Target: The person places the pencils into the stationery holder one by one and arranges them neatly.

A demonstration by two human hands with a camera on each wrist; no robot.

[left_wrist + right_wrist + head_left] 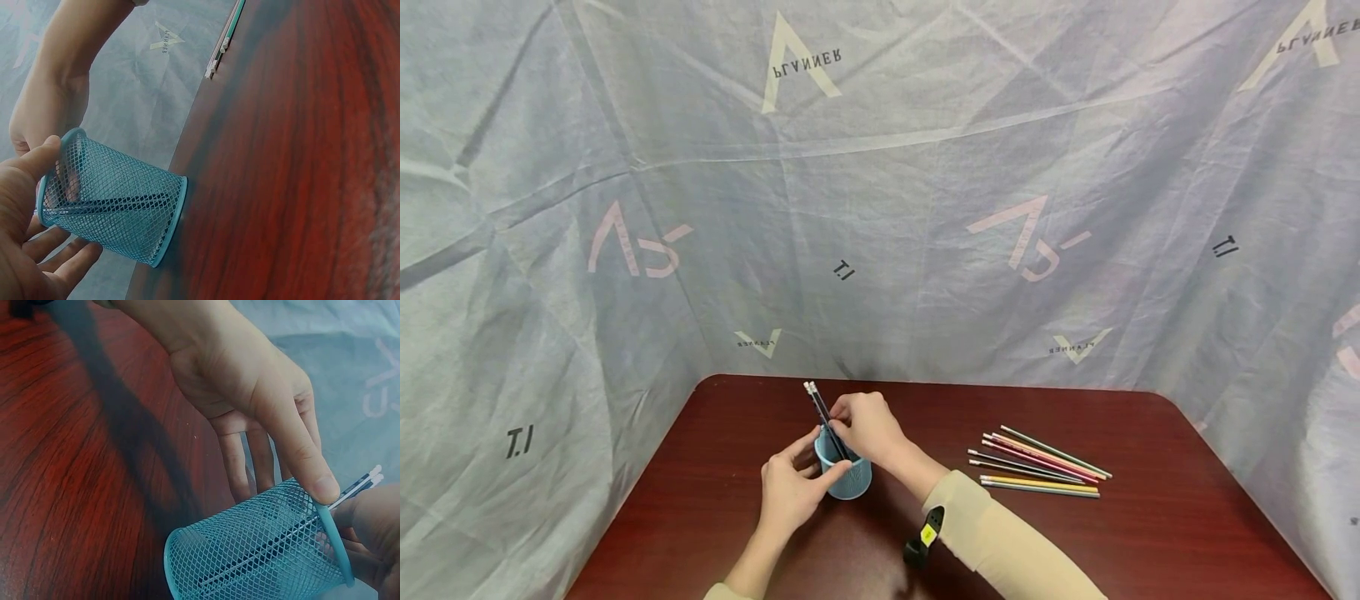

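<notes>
On my feed, left hand (790, 485) grips the mesh cup (852, 482), lower centre. Probably light, stiff; I'd grab the rim (340, 550). Right hand (874, 429): can't tell its grip.

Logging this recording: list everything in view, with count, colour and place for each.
Mesh cup: one, light blue, on the table between the hands
Pencils in the cup: two visible, dark with white eraser ends, leaning in it
Loose pencils: about eight, overlapping; green, red, black, yellow among them, table's right side
Table: one, reddish brown, below everything
Cloth backdrop: grey, printed lettering, behind and beside the table
Strap: one, dark, yellow tag, right wrist
Sleeves: two, beige, forearms
Left hand: one, bare, holding the cup
Right hand: one, bare, at the cup's mouth
</notes>
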